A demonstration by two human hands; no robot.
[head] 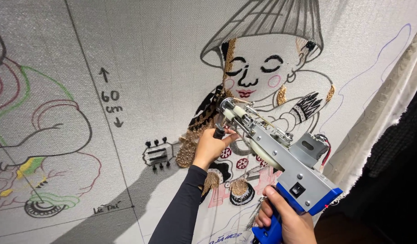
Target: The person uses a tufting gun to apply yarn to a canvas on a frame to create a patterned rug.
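A grey and blue tufting gun (281, 158) points its metal tip at a stretched white cloth (149, 54) that carries a drawn figure in a cone hat. My right hand (285, 217) grips the gun's blue handle at the bottom. My left hand (212, 145), in a black sleeve, closes on the gun's black front handle close to the tip. The tip sits by gold-brown tufted yarn (190, 144) on the drawing. A thin yarn strand runs into the gun's front.
On the cloth's left side is another coloured outline drawing (36, 135), with pencil lines and handwritten marks between the two drawings. The loose cloth edge (389, 95) hangs at the right, with dark space beyond it.
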